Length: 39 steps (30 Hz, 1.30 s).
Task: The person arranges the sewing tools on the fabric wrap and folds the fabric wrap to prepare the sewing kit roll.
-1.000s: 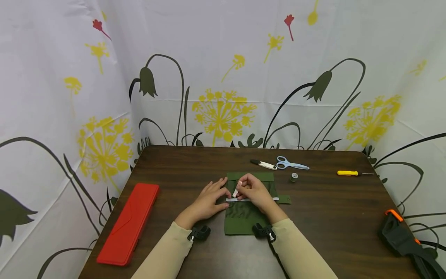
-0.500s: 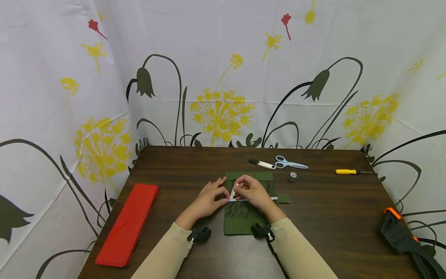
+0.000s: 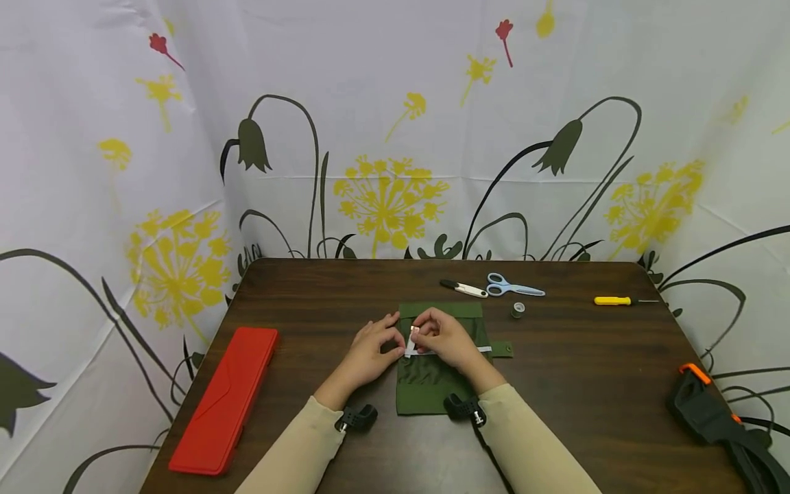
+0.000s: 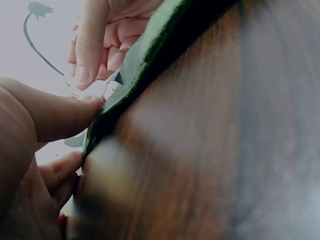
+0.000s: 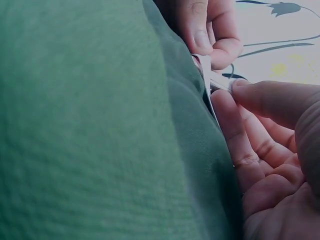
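A green fabric roll-up pouch (image 3: 426, 398) lies spread out before me, a white elastic band (image 3: 484, 349) running across its middle. My right hand (image 3: 447, 339) pinches a small, slim white piece (image 3: 410, 341) between thumb and forefinger. Its lower end is at the band; in the right wrist view the white piece (image 5: 221, 81) goes in behind the band (image 5: 207, 75). At the pouch's left edge, my left hand (image 3: 369, 350) pinches the band's end between thumb and forefinger, its other fingers spread along the edge. In the left wrist view the fabric edge (image 4: 120, 95) partly hides the right hand.
Behind the pouch lie a black-and-white cutter-like tool (image 3: 463, 288), light-blue scissors (image 3: 512, 285) and a small round spool (image 3: 518, 310). A yellow-handled screwdriver (image 3: 614, 300) is at the right, a red case (image 3: 225, 401) at the left. A black strap with orange parts (image 3: 703, 405) sits at the right edge.
My right hand has brought the white piece down and slightly left, its lower end now at the elastic band. My left hand stays at the pouch's left edge, its fingers closer on the band.
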Tool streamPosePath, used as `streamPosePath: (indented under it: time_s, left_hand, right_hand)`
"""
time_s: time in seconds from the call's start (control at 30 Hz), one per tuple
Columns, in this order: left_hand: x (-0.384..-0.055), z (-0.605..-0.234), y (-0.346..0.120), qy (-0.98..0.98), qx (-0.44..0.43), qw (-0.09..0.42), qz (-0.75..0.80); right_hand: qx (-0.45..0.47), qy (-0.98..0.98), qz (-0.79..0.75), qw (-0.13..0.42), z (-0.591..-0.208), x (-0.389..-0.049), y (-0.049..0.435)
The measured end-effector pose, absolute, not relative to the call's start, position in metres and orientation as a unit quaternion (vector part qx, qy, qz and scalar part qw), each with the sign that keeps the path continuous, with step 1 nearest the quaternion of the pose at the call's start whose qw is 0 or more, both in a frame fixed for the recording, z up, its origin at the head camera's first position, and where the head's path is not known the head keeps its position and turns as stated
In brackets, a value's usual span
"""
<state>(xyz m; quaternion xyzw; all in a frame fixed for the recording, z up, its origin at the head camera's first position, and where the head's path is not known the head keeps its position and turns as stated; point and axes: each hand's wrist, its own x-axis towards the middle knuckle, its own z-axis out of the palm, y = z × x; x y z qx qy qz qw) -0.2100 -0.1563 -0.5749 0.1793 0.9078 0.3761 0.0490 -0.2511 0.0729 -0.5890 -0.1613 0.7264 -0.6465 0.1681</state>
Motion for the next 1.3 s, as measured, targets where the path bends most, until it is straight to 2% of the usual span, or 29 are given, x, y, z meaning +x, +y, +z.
streamPosePath:
  time_s: [0.43,0.8,1.3]
  left_hand:
    - [-0.2112,-0.5721,-0.1576,0.903,0.196,0.061,0.376]
    - [-0.2092,-0.575,-0.158,0.91,0.196,0.05,0.361]
    - [-0.2086,-0.5766,-0.158,0.912,0.192,0.05,0.358]
  right_hand:
    - [-0.165,0.75,-0.622,0.155,-0.5877,-0.2514,0.0732]
    - [-0.198,0.757,-0.592,0.192,-0.586,-0.2533,0.0756]
    - [-0.197,0.796,-0.548,0.164,-0.5859,-0.2511,0.0722]
